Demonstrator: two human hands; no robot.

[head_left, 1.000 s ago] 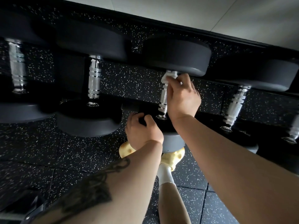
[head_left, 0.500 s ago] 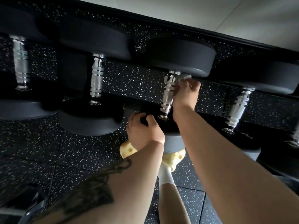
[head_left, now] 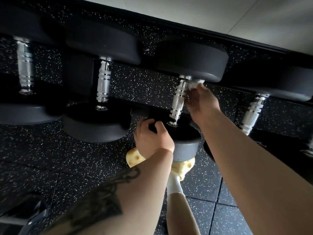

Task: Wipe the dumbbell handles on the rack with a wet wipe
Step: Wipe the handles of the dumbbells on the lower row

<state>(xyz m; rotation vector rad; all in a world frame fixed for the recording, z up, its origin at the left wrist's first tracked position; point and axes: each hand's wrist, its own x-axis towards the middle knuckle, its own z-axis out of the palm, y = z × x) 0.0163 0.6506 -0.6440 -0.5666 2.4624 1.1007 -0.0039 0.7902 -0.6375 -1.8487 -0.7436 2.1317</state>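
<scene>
Chrome shows on the dumbbell handle (head_left: 178, 100) being cleaned, third from the left on the rack. The right hand (head_left: 200, 101) pinches a white wet wipe (head_left: 194, 83) against the handle's far end, just under the upper weight head (head_left: 191, 60). The left hand (head_left: 152, 138) grips the near weight head (head_left: 184, 141), apparently steadying it. I judge the wiping step under way; next, the wipe would need drawing along the knurled length, then shifting to the neighbouring handle (head_left: 252, 114). Most of the wipe is hidden behind the fingers, the rack's frame is lost in shadow, and the leftmost dumbbell is blurred.
</scene>
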